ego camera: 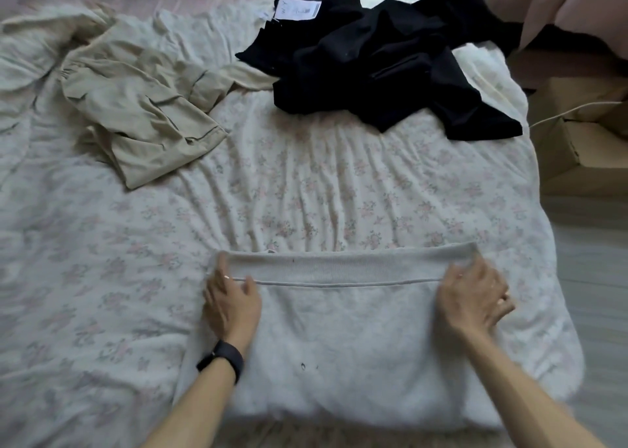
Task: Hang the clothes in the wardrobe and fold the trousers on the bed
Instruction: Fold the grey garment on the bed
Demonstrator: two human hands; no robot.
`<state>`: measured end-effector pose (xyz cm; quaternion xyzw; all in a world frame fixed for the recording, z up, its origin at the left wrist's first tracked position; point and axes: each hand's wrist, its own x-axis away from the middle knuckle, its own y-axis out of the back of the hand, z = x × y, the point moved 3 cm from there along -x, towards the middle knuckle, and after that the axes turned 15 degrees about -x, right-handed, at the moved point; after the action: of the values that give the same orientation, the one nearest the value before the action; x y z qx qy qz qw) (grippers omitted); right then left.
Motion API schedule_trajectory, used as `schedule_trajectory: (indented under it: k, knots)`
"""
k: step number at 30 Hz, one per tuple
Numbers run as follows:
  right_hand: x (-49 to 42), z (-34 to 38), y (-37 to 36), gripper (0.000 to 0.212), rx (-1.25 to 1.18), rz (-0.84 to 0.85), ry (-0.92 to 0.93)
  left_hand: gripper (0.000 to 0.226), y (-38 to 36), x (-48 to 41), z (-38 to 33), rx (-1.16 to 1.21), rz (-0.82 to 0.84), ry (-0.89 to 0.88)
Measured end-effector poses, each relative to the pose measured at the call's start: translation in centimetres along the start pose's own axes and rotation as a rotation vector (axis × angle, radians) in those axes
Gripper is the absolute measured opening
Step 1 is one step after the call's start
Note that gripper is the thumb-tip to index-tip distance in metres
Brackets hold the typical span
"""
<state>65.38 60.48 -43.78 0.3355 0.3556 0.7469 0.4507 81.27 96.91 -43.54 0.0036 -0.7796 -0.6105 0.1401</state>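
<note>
A wide bed [102, 277] under a pale flower-printed sheet [306, 182] fills the frame. Brown cardboard boxes [584, 135] stand at the right edge, with pale grey plank floor [591, 243] below them.

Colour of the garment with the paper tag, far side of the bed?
The garment is black, its tag white; the head view shows it best.

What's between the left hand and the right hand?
Head view: only the ribbed band of the light grey garment, running from left hand to right hand.
</note>
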Motion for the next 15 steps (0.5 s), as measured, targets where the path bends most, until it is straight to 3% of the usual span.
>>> schedule_trajectory:
  k: [2, 5, 7, 8, 11, 15]
  knots:
    - [6.0, 0.6, -1.0, 0.054, -0.025, 0.134, 0.201, 0.067, -0.7, 5.5, -1.8, -0.074, -0.034, -0.233]
    - [15.7, 0.6, -3.6, 0.059, 0.030, 0.384, 0.546, 0.071, -3.3, 13.3, -3.8, -0.182, 0.145, -0.596]
    - [18.2, -0.6, -4.7, 0.061, 0.095, 0.490, 0.681, 0.066, -5.1, 15.3, -3.2, -0.309, 0.224, -0.710]
    - [17.4, -1.6, -4.7, 0.061, 0.144, 0.518, 0.713, 0.065, -5.4, 14.8, -2.0, -0.370, 0.239, -0.686]
    - [11.0, -5.3, -3.5, 0.064, 0.391, 0.448, 0.676, 0.078, -4.8, 9.8, 4.8, -0.612, 0.257, -0.496]
    - [4.2, -7.8, -1.1, 0.065, 0.503, 0.338, 0.321, 0.089, -2.7, 4.7, 10.3, -0.747, 0.224, -0.419]
